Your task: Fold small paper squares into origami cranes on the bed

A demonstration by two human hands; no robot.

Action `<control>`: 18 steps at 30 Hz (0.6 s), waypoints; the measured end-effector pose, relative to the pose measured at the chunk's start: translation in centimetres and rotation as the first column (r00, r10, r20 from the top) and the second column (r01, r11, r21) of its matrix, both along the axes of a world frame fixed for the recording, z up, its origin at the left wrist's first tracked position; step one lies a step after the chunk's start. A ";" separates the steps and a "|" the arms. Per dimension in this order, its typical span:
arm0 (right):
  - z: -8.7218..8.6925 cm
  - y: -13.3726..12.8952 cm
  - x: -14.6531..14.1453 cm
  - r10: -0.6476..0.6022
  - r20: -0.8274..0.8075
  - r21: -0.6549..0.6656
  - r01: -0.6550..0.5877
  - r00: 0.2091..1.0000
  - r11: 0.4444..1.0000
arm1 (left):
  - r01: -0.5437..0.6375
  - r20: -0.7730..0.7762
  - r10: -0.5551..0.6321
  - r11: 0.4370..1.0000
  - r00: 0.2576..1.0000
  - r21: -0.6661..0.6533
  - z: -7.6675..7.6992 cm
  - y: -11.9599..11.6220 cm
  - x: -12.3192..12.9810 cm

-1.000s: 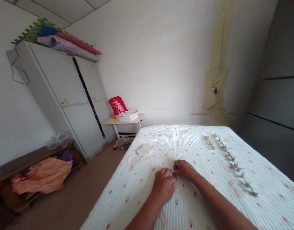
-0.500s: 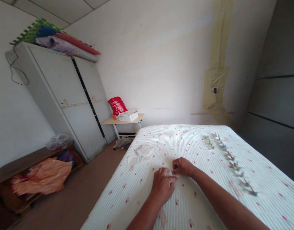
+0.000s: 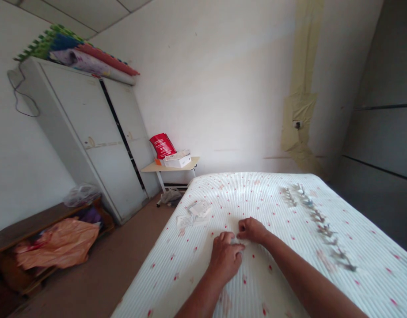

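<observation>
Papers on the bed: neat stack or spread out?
Spread out: the papers overlap loosely at different angles on the bed, beyond the left hand.

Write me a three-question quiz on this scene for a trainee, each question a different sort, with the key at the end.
1. Multiple choice: what stands beside the white cardboard box on the small pale-topped table?
A) a green foam mat
B) a red bag with white print
C) an orange plastic sheet

2. True or false: the white printed papers lie on the white ribbed bed cover with red dots, farther from the wearer than the left hand.

3. Fill in one word, left or right: the line of small greyish objects, too blurred to name, lies to the ____ of the right hand.

Key: 1 B; 2 true; 3 right.
</observation>
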State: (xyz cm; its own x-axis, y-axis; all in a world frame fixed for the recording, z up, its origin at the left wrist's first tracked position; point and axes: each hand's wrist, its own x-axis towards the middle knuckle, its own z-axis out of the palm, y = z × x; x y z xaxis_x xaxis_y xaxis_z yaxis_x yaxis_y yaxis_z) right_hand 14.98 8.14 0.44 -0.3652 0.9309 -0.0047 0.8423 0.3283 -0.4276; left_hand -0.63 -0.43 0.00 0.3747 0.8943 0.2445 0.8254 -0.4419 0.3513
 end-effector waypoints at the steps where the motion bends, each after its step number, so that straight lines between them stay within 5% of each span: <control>1: -0.1 0.0 -0.1 -0.014 -0.003 0.012 0.014 1.000 1.000 | 0.002 0.004 -0.002 1.000 1.000 0.004 0.0 -0.1 0.0; 18: -1.6 -1.3 1.1 -0.077 -0.294 0.060 0.099 0.953 0.993 | 0.140 -0.054 -0.135 0.984 0.989 0.109 0.0 0.1 0.4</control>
State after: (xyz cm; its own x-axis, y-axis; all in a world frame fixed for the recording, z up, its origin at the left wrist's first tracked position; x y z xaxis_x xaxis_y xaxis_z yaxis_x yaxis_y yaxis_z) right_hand 16.09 6.86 -1.17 -0.2571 0.9533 0.1586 0.7124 0.2979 -0.6355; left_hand -0.24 -0.29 0.02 0.5057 0.8013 0.3198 0.7681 -0.5869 0.2561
